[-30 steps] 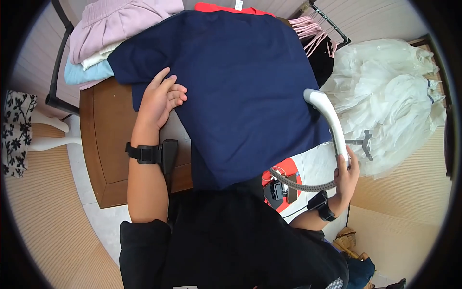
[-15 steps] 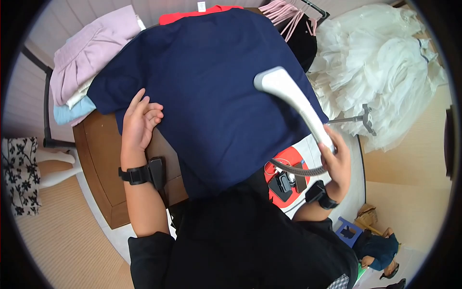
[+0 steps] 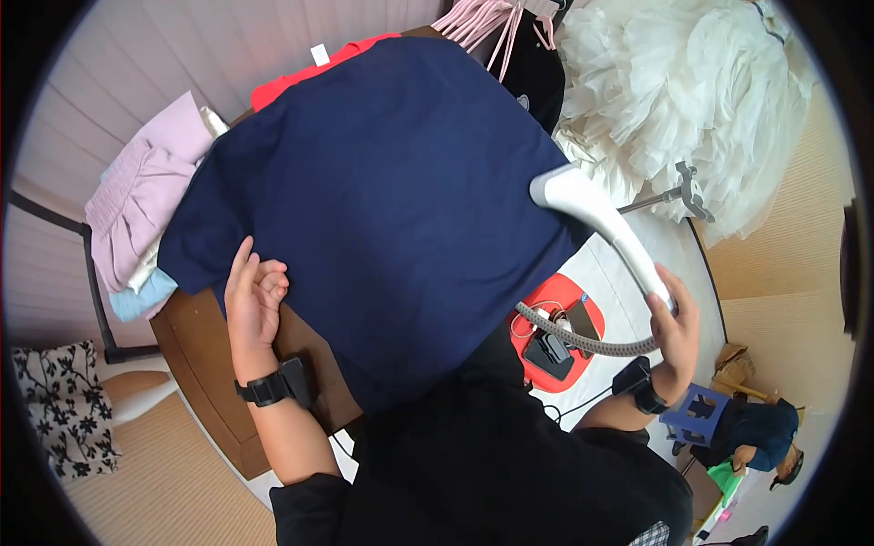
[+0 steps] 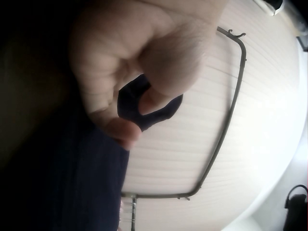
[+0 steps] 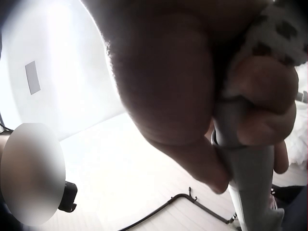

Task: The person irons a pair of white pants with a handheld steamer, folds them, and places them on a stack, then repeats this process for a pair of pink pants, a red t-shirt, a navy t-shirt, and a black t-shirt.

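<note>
A navy garment (image 3: 382, 191) lies spread over a brown wooden table (image 3: 205, 364). Palm up at its left edge, the left hand (image 3: 255, 300) has loosely bent fingers. In the left wrist view, a gap separates the thumb and fingers of this hand (image 4: 130, 72), beside navy cloth (image 4: 91, 178); contact with it cannot be told. The right hand (image 3: 675, 332) grips the handle of a white garment steamer (image 3: 605, 218), its head at the garment's right edge. Fingers of the right hand (image 5: 192, 101) wrap the pale handle (image 5: 250, 168) in the right wrist view.
Folded clothes (image 3: 146, 196) are stacked at the left and red cloth (image 3: 273, 91) shows behind. Pink hangers (image 3: 478, 20) and white dresses (image 3: 674, 100) stand back right. A ribbed hose (image 3: 592, 344) passes a red stool (image 3: 583, 314) holding devices. Another person (image 3: 760, 437) is at lower right.
The steamer head moved left over the navy cloth, then back to its right edge, with the right hand still gripping it. The head view has shifted; the left hand stays by the garment's left edge.
</note>
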`<state>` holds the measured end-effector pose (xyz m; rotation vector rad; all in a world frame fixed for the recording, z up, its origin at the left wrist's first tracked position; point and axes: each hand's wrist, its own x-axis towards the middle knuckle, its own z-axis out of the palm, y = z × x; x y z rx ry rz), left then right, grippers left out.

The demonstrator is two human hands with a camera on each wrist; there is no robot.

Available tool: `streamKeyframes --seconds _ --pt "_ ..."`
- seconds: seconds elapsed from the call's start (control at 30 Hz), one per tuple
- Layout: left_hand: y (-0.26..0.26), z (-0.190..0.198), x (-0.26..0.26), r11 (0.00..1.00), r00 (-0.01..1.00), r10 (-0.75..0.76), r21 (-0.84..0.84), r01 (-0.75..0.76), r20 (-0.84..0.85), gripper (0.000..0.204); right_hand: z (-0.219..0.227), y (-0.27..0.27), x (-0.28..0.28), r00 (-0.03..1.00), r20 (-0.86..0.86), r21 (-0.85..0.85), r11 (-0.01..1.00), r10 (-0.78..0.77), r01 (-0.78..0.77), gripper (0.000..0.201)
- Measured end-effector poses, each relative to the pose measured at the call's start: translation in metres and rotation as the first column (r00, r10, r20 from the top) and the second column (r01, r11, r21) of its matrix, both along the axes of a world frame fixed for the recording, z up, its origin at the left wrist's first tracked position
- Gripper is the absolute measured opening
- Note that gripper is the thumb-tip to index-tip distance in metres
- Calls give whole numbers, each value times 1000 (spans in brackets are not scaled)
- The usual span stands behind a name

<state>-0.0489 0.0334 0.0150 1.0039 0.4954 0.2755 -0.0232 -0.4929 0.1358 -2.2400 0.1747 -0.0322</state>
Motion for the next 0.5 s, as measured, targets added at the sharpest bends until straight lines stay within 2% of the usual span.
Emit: streamKeyframes --seconds 0.13,0.3,0.37,0.43,0.5 --pt "1 0 1 1000 1000 -9 -8 9 6 54 -17 36 46 999 48 59 998 -11 9 39" --pt "1 2 1 999 1000 -15 -44 15 11 52 -20 108 108 989 106 350 926 108 -138 36" --pt "3 0 0 998 1000 -21 -56 21 15 51 -14 137 127 982 58 334 923 180 -189 37" --pt "4 -2 0 998 1000 -23 -56 24 10 51 -18 163 139 949 158 232 924 272 -304 39" --pt "2 1 0 998 1000 -15 -64 16 12 50 -8 178 140 930 126 157 918 346 -363 39"
